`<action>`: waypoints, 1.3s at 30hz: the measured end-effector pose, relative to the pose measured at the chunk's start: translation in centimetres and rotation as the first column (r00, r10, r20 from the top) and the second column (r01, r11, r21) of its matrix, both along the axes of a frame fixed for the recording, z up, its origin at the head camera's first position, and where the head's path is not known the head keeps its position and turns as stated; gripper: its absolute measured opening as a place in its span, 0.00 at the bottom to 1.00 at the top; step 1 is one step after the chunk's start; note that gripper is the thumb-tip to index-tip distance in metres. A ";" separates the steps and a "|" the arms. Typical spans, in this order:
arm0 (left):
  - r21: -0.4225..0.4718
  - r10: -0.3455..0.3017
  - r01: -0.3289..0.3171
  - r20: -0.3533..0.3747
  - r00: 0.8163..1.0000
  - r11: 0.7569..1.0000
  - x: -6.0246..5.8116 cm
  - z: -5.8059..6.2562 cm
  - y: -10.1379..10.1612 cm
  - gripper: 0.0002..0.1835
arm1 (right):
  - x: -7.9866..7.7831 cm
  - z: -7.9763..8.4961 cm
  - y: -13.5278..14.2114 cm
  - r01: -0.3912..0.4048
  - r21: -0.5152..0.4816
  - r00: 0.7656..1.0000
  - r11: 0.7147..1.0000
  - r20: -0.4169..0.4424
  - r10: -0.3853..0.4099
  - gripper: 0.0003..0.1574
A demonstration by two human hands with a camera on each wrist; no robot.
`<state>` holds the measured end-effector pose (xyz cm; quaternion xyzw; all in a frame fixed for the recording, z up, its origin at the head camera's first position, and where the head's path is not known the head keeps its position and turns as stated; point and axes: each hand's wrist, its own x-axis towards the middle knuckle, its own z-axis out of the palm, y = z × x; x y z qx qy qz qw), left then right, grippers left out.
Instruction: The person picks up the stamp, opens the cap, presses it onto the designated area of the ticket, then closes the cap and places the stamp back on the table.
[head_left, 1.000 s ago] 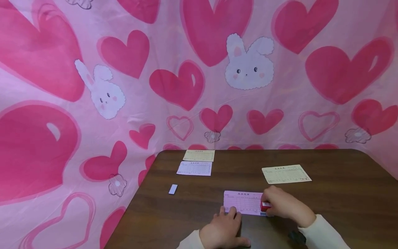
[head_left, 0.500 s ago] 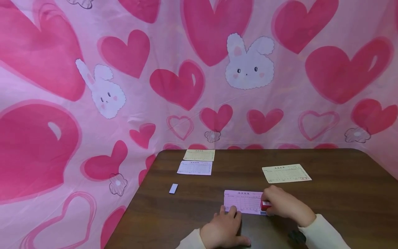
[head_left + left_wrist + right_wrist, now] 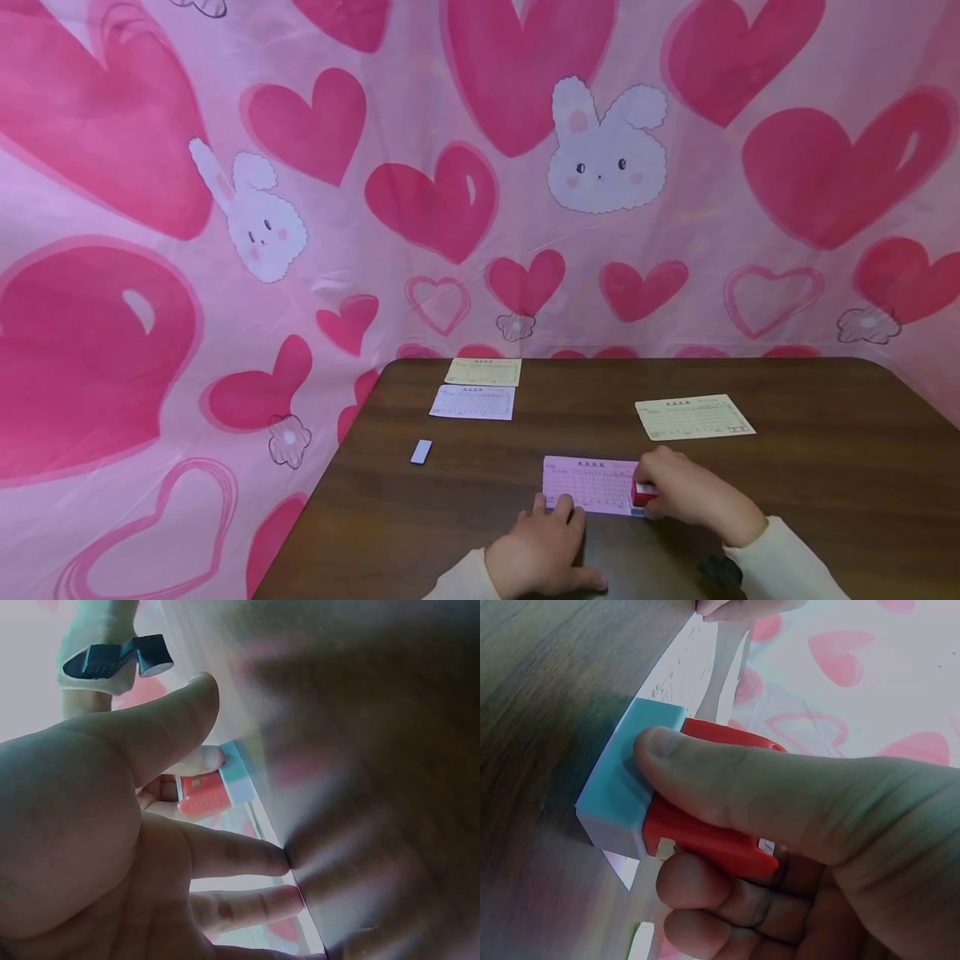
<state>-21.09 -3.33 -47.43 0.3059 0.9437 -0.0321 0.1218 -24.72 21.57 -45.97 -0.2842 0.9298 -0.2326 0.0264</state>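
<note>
The left hand (image 3: 534, 552) lies spread, fingertips on the near edge of a pink printed slip (image 3: 588, 483) on the counter (image 3: 847, 483). The right hand (image 3: 692, 493) pinches a red-and-blue stamp (image 3: 705, 845) at the slip's right end. Stamping seems underway; next calls for a straight lift. Beyond lie lilac (image 3: 472, 402) and cream slips (image 3: 695, 417).

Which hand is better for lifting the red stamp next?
Probably the right hand: its thumb and fingers grip the stamp, at the right end of the pink paper. The left hand has fingertips at the paper's near edge, apart from the stamp.
</note>
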 end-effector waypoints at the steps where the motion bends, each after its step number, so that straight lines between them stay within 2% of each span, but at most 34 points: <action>1: -0.004 0.000 0.000 -0.006 1.000 1.000 0.0 0.0 0.0 0.44 | 0.0 0.0 0.0 0.001 -0.001 1.000 1.000 0.002 -0.001 0.14; 12: -0.024 0.014 -0.015 -0.023 1.000 1.000 0.1 0.1 0.0 0.44 | -0.3 0.1 -0.1 -0.024 -0.014 0.999 1.000 0.036 0.025 0.12; 16: -0.020 0.007 -0.008 -0.048 0.999 1.000 0.1 0.1 -0.1 0.43 | -0.3 0.0 0.0 -0.045 -0.025 0.999 0.999 0.020 0.045 0.14; 27: -0.018 0.021 -0.022 -0.030 0.999 1.000 0.0 0.2 -0.2 0.41 | -0.7 -0.3 0.5 -0.086 -0.029 0.996 0.996 -0.028 0.086 0.13; 33: -0.003 0.020 -0.020 -0.070 0.997 1.000 0.1 0.3 -0.4 0.44 | -0.7 -0.2 0.6 -0.085 -0.010 0.996 0.996 -0.026 0.084 0.12; 37: 0.007 -0.004 0.005 -0.115 0.993 1.000 0.1 0.3 -0.6 0.41 | -0.8 0.0 0.7 -0.082 0.008 0.997 0.997 -0.003 0.082 0.11; 39: 0.011 -0.008 0.009 -0.109 0.994 1.000 -0.1 0.3 -0.6 0.39 | -0.9 0.0 0.7 -0.082 0.012 0.997 0.997 0.009 0.082 0.10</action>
